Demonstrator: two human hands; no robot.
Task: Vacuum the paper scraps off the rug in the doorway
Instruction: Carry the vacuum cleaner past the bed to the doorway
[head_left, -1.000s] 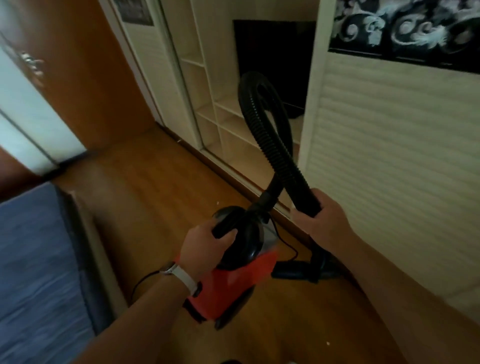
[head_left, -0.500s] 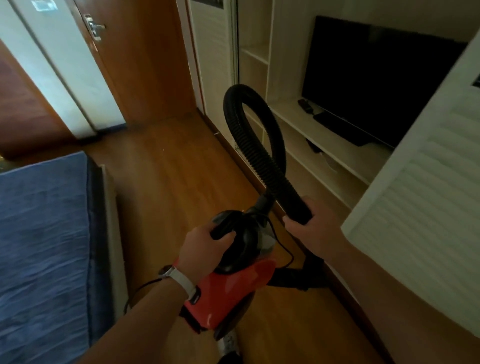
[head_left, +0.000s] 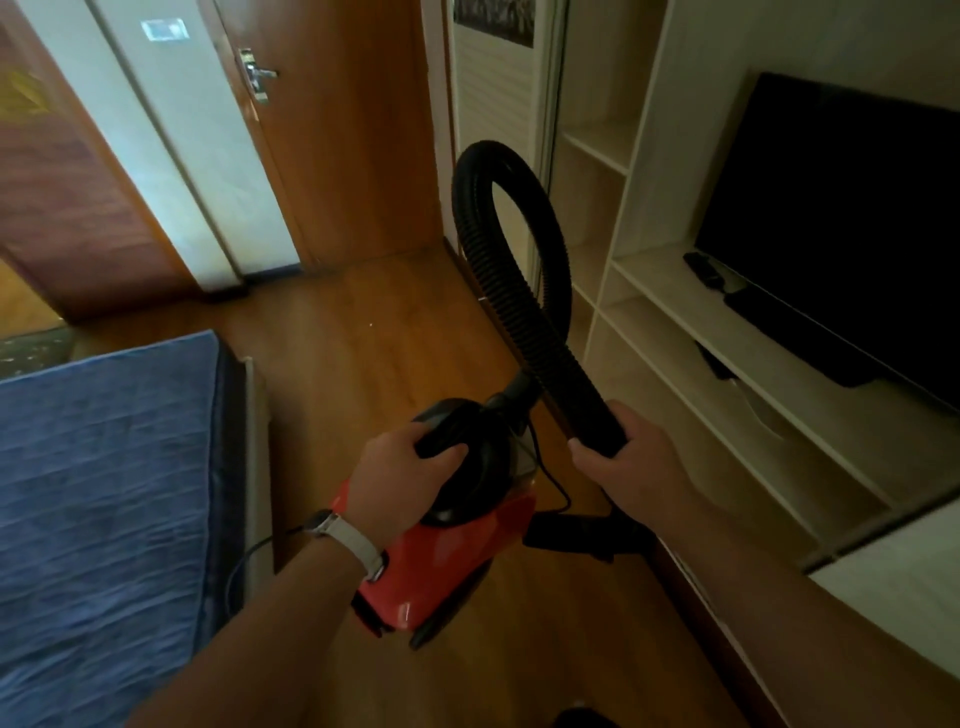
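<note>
A small red vacuum cleaner (head_left: 447, 561) with a black top hangs above the wooden floor in front of me. My left hand (head_left: 400, 478) grips its black carrying handle. A ribbed black hose (head_left: 519, 291) loops up from the vacuum and comes back down. My right hand (head_left: 628, 462) is closed around the hose's lower end. Below that hand the black floor nozzle (head_left: 571, 535) shows near the floor. A speckled rug edge (head_left: 31, 348) shows at the far left by the doorway; no paper scraps can be made out on it.
A bed with a blue cover (head_left: 104, 493) fills the left. Shelving with a dark television (head_left: 852, 223) lines the right. A wooden door (head_left: 337, 130) stands open ahead. The vacuum's power cord (head_left: 244, 561) trails beside the bed. A tiny white speck (head_left: 371, 325) lies on the floor.
My view has swung left and up: the door and doorway have come into view and the television has slid right. Both hands keep the same grips on the vacuum and hose.
</note>
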